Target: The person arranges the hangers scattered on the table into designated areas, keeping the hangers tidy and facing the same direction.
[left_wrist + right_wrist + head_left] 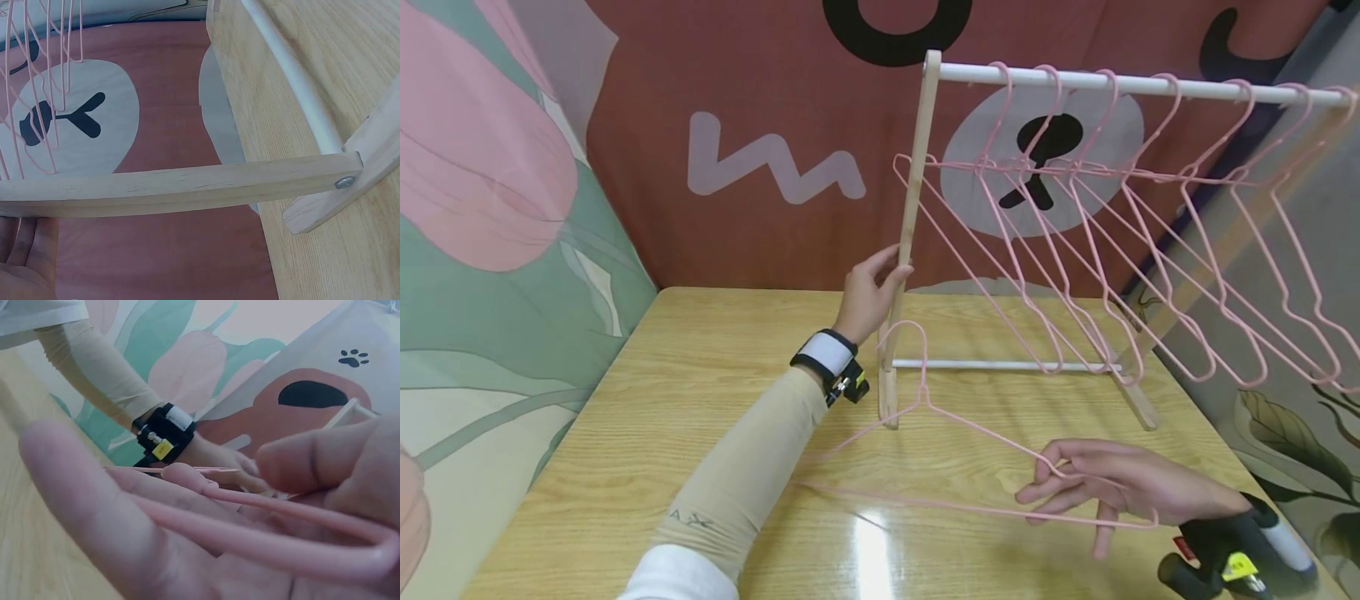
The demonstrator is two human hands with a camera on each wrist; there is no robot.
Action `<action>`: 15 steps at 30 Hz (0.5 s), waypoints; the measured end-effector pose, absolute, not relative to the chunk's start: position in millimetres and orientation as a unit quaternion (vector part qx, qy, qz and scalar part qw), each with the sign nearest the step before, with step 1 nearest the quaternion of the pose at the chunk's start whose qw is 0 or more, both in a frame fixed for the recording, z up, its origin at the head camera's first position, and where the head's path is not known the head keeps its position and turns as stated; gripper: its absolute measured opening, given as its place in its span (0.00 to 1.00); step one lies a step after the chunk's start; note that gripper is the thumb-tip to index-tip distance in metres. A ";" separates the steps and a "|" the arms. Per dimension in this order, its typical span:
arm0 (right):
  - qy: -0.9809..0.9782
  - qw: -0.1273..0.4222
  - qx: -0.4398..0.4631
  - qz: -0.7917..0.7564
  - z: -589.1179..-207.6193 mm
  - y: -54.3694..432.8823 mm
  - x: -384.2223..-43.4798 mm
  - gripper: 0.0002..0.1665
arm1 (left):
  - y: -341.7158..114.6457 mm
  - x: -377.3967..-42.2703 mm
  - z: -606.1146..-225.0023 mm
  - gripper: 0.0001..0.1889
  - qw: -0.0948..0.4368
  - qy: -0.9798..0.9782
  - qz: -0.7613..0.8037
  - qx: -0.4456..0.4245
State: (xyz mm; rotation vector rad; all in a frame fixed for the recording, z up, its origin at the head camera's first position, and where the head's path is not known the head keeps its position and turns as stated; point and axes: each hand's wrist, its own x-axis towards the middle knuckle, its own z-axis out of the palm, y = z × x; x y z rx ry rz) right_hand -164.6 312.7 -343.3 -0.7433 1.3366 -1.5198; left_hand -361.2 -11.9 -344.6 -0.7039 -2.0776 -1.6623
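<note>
My left hand (871, 292) grips the wooden upright (917, 179) of a small clothes rack, fingers and thumb around its lower half. In the left wrist view, part of that hand (28, 253) shows beside the upright (187, 186). A pink clothes hanger (981, 429) is held by one end in my right hand (1112, 483), its hook pointing up in front of the rack's left foot. Seen from the right wrist, the bent end of the hanger (262, 547) lies across the fingers, with the thumb above it.
Several pink hangers (1078, 187) hang from the rack's white top rail (1075, 79). A lower white bar (1000, 365) joins its wooden feet near the back of the wooden table (737, 358). Printed cloth (760, 242) covers the wall behind.
</note>
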 end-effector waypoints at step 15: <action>0.649 0.416 -0.274 -0.575 -305.6 331.8 -138.3 0.21 | -12.1 -361.1 -344.3 0.21 0.191 -0.742 -0.590 -0.254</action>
